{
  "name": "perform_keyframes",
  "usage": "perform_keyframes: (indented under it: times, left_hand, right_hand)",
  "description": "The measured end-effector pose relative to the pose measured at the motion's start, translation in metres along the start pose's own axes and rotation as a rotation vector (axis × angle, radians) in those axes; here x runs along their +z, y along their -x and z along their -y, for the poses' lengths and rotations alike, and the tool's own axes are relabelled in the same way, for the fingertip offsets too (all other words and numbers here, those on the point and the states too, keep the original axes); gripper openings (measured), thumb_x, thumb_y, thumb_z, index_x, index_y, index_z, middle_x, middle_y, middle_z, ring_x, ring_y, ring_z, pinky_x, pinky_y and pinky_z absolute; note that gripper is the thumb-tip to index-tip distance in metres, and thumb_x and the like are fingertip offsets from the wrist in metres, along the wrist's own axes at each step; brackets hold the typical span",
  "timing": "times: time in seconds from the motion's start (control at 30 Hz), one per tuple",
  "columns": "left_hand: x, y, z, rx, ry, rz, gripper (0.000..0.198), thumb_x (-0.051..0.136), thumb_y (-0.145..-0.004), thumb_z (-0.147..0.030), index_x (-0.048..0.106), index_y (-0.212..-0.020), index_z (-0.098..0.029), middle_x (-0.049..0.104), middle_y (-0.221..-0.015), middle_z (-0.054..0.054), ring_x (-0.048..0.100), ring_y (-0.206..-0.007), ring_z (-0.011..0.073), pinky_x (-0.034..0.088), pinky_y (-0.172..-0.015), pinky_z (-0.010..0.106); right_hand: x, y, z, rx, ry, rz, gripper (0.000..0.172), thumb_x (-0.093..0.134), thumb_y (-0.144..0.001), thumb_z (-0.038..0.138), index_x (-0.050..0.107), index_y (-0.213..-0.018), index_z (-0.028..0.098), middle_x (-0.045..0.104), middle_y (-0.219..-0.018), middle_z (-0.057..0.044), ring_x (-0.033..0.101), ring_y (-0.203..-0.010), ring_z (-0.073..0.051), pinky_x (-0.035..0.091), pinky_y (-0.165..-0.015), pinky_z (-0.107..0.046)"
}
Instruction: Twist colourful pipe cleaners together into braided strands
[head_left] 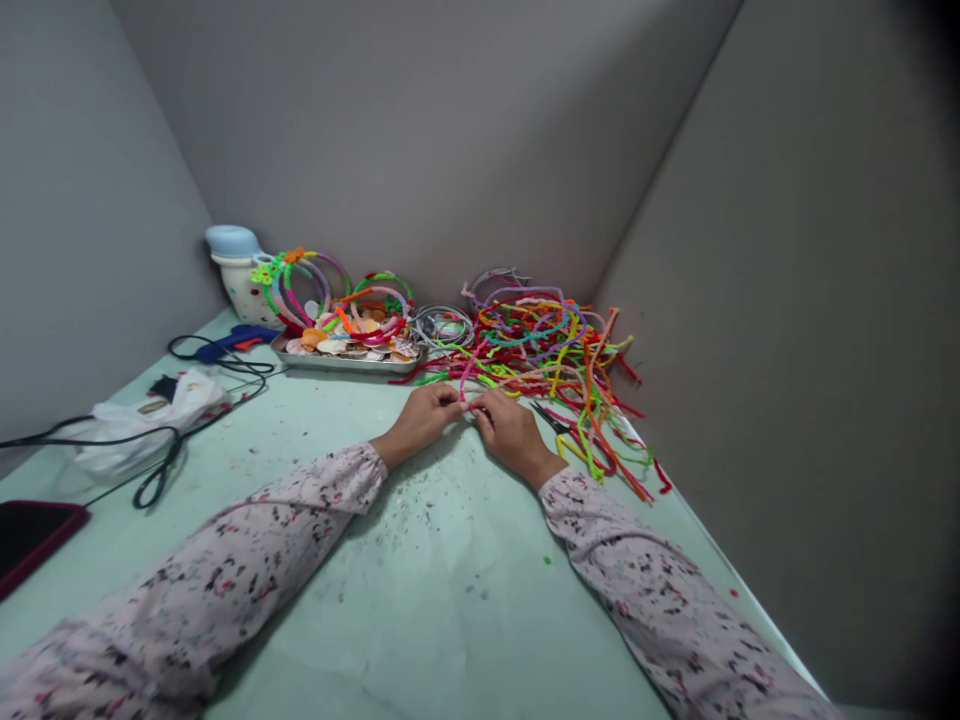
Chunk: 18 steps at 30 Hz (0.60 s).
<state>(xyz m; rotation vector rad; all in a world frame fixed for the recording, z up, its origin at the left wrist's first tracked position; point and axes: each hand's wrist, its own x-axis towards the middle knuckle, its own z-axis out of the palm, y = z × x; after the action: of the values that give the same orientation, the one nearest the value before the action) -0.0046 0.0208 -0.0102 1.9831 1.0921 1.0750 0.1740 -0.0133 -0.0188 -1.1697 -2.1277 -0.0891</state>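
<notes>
My left hand and my right hand meet fingertip to fingertip over the middle of the table. Both are closed in a pinch on a pink pipe cleaner, whose free end sticks up between them. Its lower part is hidden by my fingers. Just behind my hands spreads a tangled heap of coloured pipe cleaners. Dark-bladed scissors lie beside my right hand, partly under the pipe cleaners. A metal tray of seashells stands behind my left hand, with pipe-cleaner-wrapped hoops on it.
A white bottle with a blue lid stands at the back left. A coil of grey wire sits beside the tray. On the left lie a black cable, a white plastic bag and a phone. Walls enclose the table's back and right.
</notes>
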Motion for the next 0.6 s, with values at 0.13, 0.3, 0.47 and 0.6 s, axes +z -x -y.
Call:
perform_keyframes:
  times: [0.13,0.3,0.47,0.6]
  left_hand:
    - [-0.0009,0.0002,-0.0018,-0.055,0.059,0.021,0.02,0.062,-0.075,-0.032,0.064,-0.065,-0.014,0.058,-0.064,-0.002,0.049,-0.062,0.0112,0.036,-0.06,0.023]
    - [-0.0011,-0.0005,-0.0027,-0.121,0.132,0.021,0.018,0.063,-0.072,-0.03,0.063,-0.064,-0.014,0.057,-0.061,-0.002,0.048,-0.061,0.011,0.035,-0.058,0.023]
    - [-0.0003,-0.0012,-0.0018,-0.174,0.208,0.024,0.016,0.064,-0.069,-0.028,0.062,-0.062,-0.014,0.055,-0.057,-0.003,0.045,-0.057,0.0102,0.034,-0.058,0.024]
    - [0.0001,-0.0006,-0.0005,-0.126,0.172,0.037,0.018,0.063,-0.073,-0.031,0.063,-0.066,-0.014,0.057,-0.061,-0.002,0.047,-0.059,0.0108,0.035,-0.059,0.024]
  right_hand:
    - [-0.0001,0.0,0.0007,-0.011,0.034,0.009,0.012,0.049,-0.092,0.019,0.06,-0.094,0.02,0.063,-0.093,-0.006,0.058,-0.083,-0.018,0.044,-0.07,-0.027]
    - [-0.0001,0.0002,0.0008,-0.03,0.052,0.013,0.013,0.048,-0.092,0.018,0.06,-0.097,0.02,0.063,-0.097,-0.006,0.058,-0.087,-0.018,0.044,-0.072,-0.027]
    - [0.0001,0.0009,0.0001,-0.047,0.061,0.006,0.014,0.047,-0.093,0.018,0.06,-0.099,0.02,0.063,-0.098,-0.007,0.059,-0.09,-0.018,0.045,-0.074,-0.027]
    - [-0.0007,0.0002,0.001,-0.05,0.083,-0.003,0.015,0.046,-0.094,0.018,0.06,-0.098,0.019,0.064,-0.098,-0.007,0.059,-0.089,-0.018,0.045,-0.073,-0.027]
